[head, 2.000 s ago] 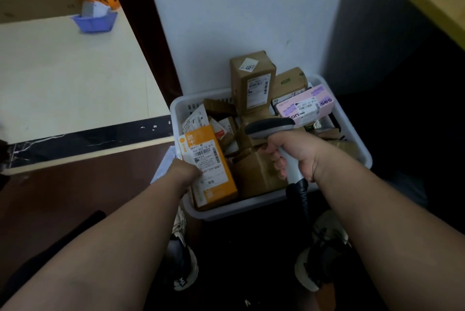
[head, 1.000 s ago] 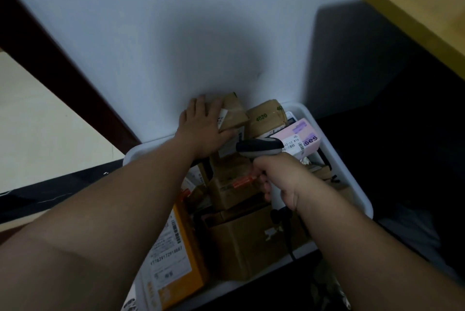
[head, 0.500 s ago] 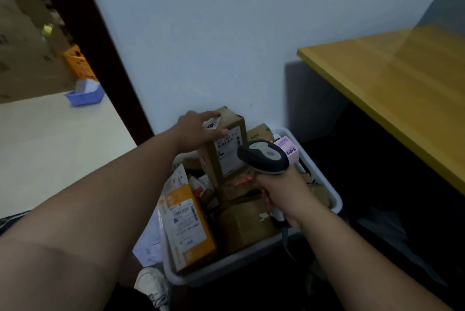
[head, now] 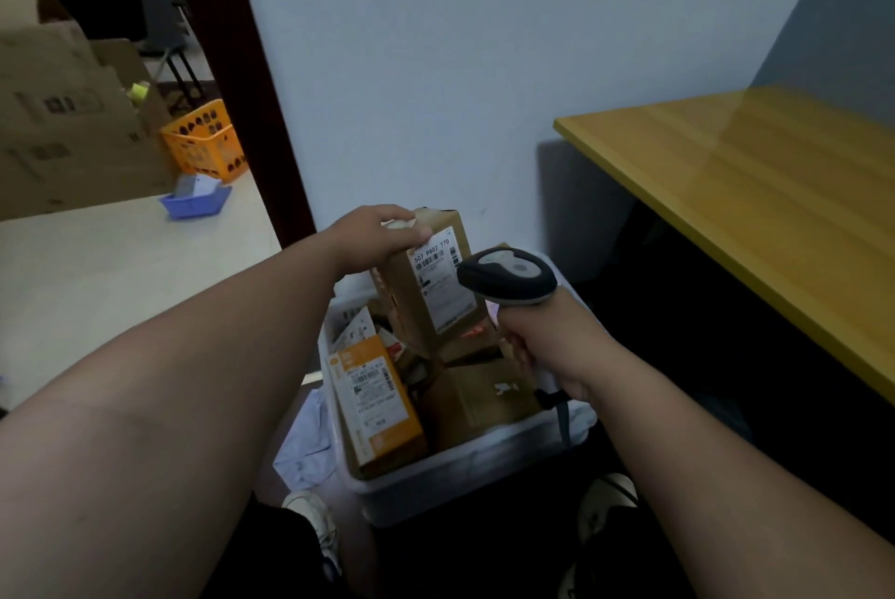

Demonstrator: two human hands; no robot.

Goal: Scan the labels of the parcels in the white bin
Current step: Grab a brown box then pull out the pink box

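Gripping the tall brown cardboard parcel at twelve o'clock in the white plastic bin, the left hand tilts it while the right hand clasps the grey handheld scanner, whose close, oblique aim risks misreading the label.

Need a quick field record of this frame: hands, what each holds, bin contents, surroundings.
left hand: grips top of tall brown box, label facing camera
right hand: holds scanner, head close to that label
bin: white, on floor, crowded with parcels
orange parcel: leans at bin's left side, label up
surroundings: yellow table right; orange basket and blue tray left
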